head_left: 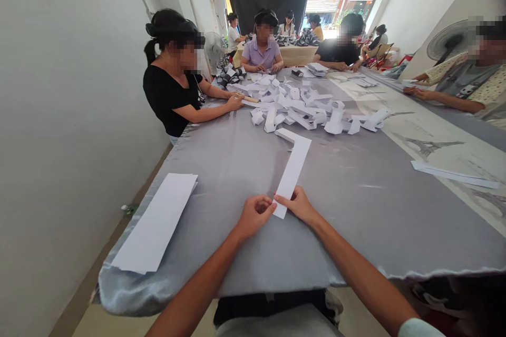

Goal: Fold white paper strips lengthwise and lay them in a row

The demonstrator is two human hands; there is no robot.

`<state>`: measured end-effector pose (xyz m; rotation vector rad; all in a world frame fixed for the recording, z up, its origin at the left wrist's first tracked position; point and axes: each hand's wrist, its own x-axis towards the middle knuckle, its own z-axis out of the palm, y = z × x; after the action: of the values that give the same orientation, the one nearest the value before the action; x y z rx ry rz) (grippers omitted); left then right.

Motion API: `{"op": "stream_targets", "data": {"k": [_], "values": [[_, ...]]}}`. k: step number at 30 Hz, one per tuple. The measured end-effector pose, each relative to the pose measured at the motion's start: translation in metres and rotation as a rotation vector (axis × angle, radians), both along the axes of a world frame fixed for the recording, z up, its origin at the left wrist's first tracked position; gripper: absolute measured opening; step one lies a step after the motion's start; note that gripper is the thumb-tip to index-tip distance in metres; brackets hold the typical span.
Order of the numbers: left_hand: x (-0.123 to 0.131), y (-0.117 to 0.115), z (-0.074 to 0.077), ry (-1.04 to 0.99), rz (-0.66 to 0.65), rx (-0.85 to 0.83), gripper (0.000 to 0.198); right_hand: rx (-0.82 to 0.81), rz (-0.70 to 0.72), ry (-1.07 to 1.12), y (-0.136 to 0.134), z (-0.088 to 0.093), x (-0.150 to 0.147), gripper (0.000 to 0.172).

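Observation:
A long white paper strip (293, 167) lies on the grey tablecloth (356, 210), running away from me, with its far end bent to the left. My left hand (253, 216) curls its fingers at the strip's near left corner. My right hand (297, 204) pinches the near end of the strip from the right, fingers pressed on the paper. Both hands meet at the strip's near edge.
A stack of white paper sheets (158, 221) lies at the near left. A heap of folded white paper pieces (304, 108) fills the table's middle. More strips (454, 174) lie at the right. Several people sit around the table: a person in black (172, 89) at left, others at the far end and right.

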<state>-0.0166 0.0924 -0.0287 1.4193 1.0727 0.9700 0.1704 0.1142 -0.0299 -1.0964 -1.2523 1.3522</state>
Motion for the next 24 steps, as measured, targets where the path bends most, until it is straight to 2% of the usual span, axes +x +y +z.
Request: {"op": "stream_targets", "data": {"k": [11,19,24], "values": [[-0.0030,-0.0007,0.0029,0.067,-0.064,0.010,0.044,0.035,0.013,0.041,0.0059,-0.0092,0.0067,0.038],[-0.0057,0.0003,0.0014,0.106,-0.104,0.027,0.044,0.054,-0.006,0.027,0.0054,-0.0076,0.0079,0.037],[-0.0038,-0.0008,-0.0002,0.109,-0.078,0.019,0.047,0.054,-0.015,0.045,0.0060,-0.0037,0.0079,0.038]]}}
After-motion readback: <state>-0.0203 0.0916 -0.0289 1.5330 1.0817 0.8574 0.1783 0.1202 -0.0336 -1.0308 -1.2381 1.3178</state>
